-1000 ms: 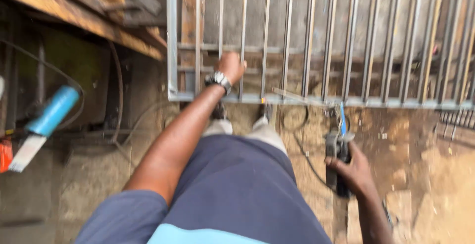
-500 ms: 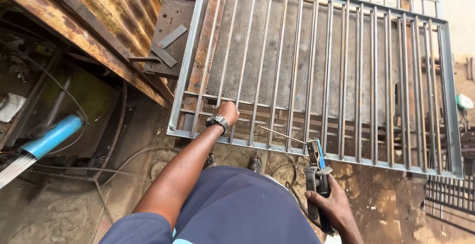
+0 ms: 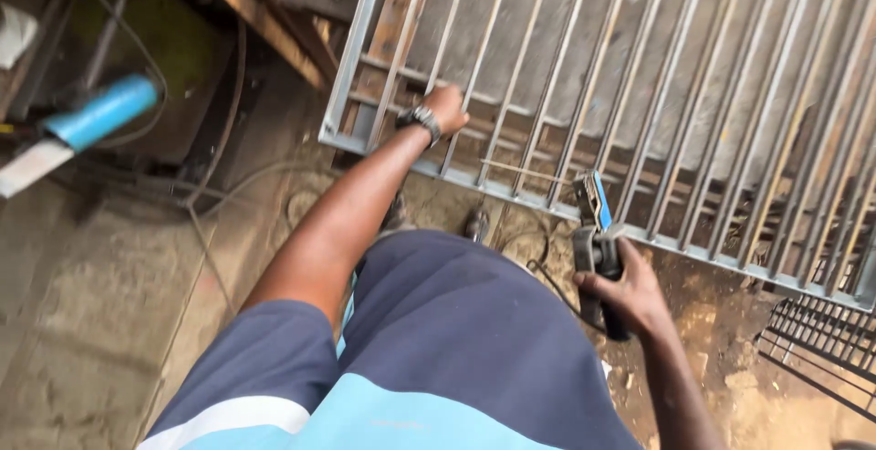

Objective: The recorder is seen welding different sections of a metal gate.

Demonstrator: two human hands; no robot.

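The person's left hand (image 3: 447,108) reaches forward and closes on the metal grille (image 3: 639,94) that lies flat ahead; its fingers (image 3: 459,114) are curled shut round one of the thin bars, just beyond the near frame rail (image 3: 511,196), with a wristwatch (image 3: 420,121) showing on the wrist behind them; the right hand (image 3: 630,290) hangs lower and nearer the body, its fingers wrapped tight about the dark body of an angle grinder (image 3: 598,258), so neither hand is open; the grinder's long axis runs away from the body, roughly in line with the bars, and its head, with a blue part (image 3: 599,202) at the tip, points up toward the near rail and appears to reach it, though whether it touches cannot be told; the rail itself runs crosswise, from the left fingers down and off to the right past the grinder, so the spot at the grinder's head lies to the right of the left fingers and just ahead of the right fingers; the right hand is plainly the nearer one to that stretch of rail; a dark cable (image 3: 538,267) trails from the grinder back over the floor (image 3: 109,304); well off to the left of both hands lies a blue tube (image 3: 102,112) among scrap, and a smaller dark grate (image 3: 821,350) sits to the right of the right hand.
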